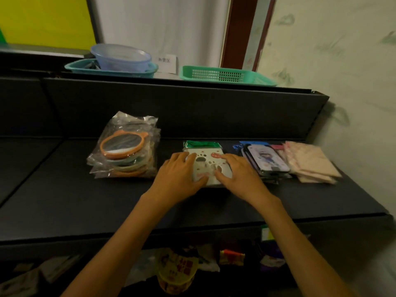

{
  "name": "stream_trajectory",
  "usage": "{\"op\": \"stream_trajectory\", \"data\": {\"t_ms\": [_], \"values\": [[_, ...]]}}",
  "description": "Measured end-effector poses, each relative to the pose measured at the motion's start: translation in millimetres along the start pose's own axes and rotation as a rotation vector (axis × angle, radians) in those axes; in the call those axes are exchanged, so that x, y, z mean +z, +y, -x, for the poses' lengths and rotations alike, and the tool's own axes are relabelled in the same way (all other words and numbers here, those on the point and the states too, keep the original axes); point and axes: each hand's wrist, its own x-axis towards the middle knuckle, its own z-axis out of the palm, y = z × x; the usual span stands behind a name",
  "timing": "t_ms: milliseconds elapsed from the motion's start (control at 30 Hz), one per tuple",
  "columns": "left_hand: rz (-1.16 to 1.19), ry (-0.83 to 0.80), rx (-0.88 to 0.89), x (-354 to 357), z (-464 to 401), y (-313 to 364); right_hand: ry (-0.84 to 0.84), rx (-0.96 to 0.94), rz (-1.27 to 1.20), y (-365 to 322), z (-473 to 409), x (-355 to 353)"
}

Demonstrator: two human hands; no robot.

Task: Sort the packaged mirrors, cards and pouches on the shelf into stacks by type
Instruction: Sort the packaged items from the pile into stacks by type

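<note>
Both hands flat on the white card stack [205, 166], fingers straight, nothing clamped. Left hand [180, 174] covers the stack's left edge, fingertips on top, thumb along the near edge. Right hand [235, 172] covers the right side, fingers spread across the printed face, index reaching the far right corner. Stack sits mid-shelf on the dark shelf [64, 200]; green foil packaging shows at its far edge. Left of it, apart: a pile of round mirrors in clear bags [126, 151], orange eared one on top. Right, just beside the right hand: a stack of dark cards with a cartoon figure [265, 159], then pink pouches [310, 161] touching that stack. Farther back, on the top ledge: teal basket holding a clear blue bowl [120, 56], and a green basket [222, 75].
</note>
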Motion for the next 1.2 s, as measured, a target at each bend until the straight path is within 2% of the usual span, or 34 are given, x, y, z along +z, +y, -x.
{"op": "stream_trajectory", "data": {"t_ms": [100, 233, 367, 533, 600, 733, 867, 1200], "values": [[0.053, -0.103, -0.141, 8, -4, 1, -0.1, 0.063, -0.157, 1, -10, 6], [0.374, -0.233, -0.273, 10, -13, 4, -0.202, 0.172, -0.376, 2, -24, 11], [0.771, -0.144, -0.375, 13, -20, 6, -0.128, 0.194, -0.622, 8, -29, 20], [1.034, -0.001, -0.444, 21, -29, 3, 0.053, 0.161, -0.79, 8, -24, 26], [1.077, 0.033, -0.41, 26, -33, 0, 0.095, 0.189, -0.793, 8, -24, 27], [1.047, 0.137, -0.248, 25, -34, 5, -0.026, 0.183, -0.954, 7, -26, 18], [0.961, 0.22, -0.02, 25, -34, 10, 0.02, 0.073, -0.87, 8, -27, 13], [0.995, 0.204, 0.041, 30, -26, 12, 0.039, -0.026, -0.908, 10, -28, 24]]}}
